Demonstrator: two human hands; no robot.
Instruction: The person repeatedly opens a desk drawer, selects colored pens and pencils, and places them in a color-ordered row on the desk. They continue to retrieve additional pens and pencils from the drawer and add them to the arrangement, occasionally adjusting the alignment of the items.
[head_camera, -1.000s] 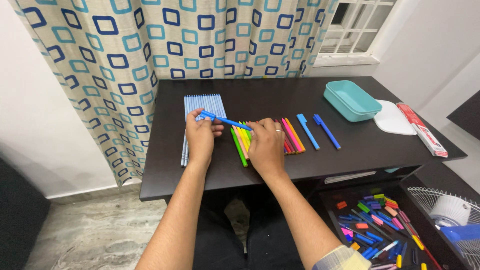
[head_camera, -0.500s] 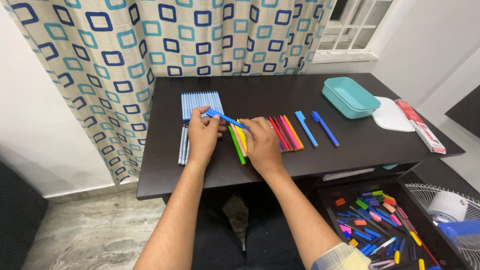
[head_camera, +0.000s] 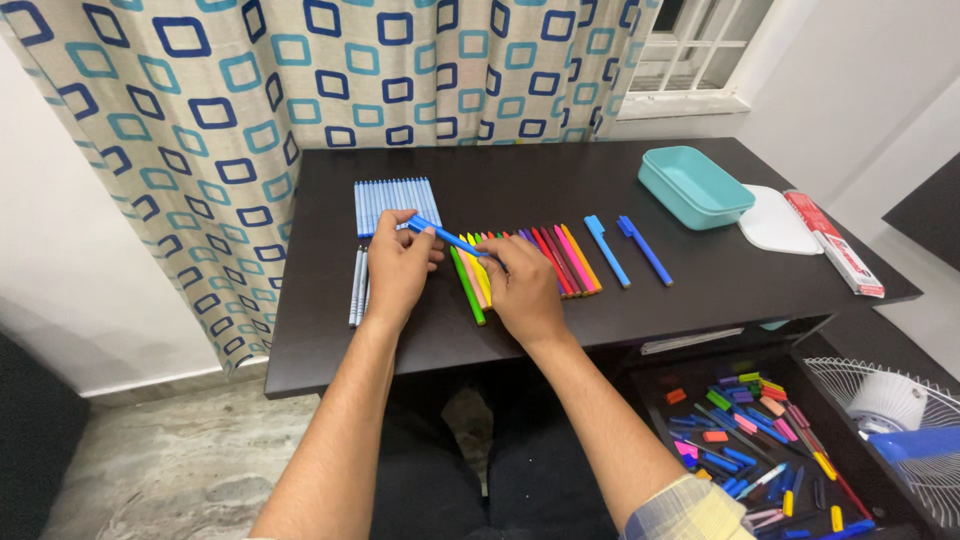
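Both hands hold one blue pen (head_camera: 447, 237) above a dark table (head_camera: 320, 340). My left hand (head_camera: 398, 268) pinches its capped end, my right hand (head_camera: 522, 288) grips the other end. Just behind the left hand lies a neat row of light blue pens (head_camera: 396, 204), with a few more (head_camera: 357, 285) lying lengthwise to its left. A row of coloured pens (head_camera: 560, 258) in green, yellow, red and orange spreads under and right of the right hand. Two separate blue pens (head_camera: 624, 250) lie further right.
A teal box (head_camera: 694, 186) sits at the back right, its white lid (head_camera: 778, 222) and a red-and-white packet (head_camera: 833, 243) beside it. An open drawer (head_camera: 760, 440) of mixed pens is at lower right, next to a fan (head_camera: 890, 420). A patterned curtain (head_camera: 250, 100) hangs behind.
The view has shifted slightly. Both hands stay on the blue pen in about the same spot over the table.
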